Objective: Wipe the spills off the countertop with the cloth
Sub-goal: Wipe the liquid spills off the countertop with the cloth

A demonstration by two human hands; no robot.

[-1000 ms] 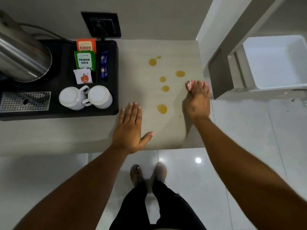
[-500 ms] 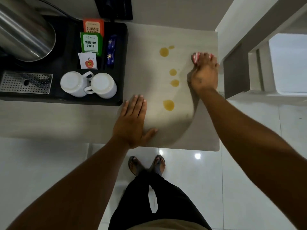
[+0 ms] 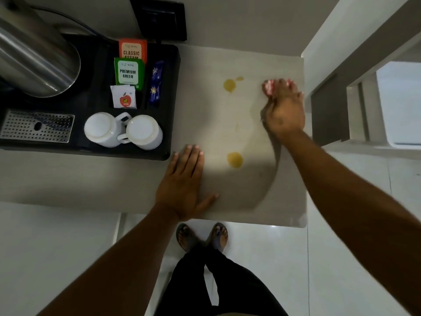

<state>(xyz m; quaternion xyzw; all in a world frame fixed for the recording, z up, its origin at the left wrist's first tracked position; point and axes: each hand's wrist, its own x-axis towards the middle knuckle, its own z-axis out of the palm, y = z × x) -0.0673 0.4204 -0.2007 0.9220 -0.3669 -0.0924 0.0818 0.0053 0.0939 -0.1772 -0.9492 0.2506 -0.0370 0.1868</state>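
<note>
My right hand (image 3: 284,112) presses a pink-and-white cloth (image 3: 268,87) flat on the pale countertop (image 3: 205,110), near its far right edge. Only the cloth's far end shows past my fingers. Two yellow spills are plain: a far spill (image 3: 229,84) left of the cloth and a near spill (image 3: 235,159) in the middle. Faint smears (image 3: 238,128) lie between them. My left hand (image 3: 182,185) rests flat and empty on the counter near its front edge, fingers apart.
A black tray (image 3: 169,133) on the left holds two upturned white mugs (image 3: 123,131), tea sachets (image 3: 129,73), a steel kettle (image 3: 34,62) and a drip grate (image 3: 36,127). A wall socket (image 3: 159,18) is behind. A wall and cabinet (image 3: 328,106) bound the right side.
The two small middle spills are gone, leaving faint smears. My right hand with the cloth has stayed near the far right edge. My left hand has not moved.
</note>
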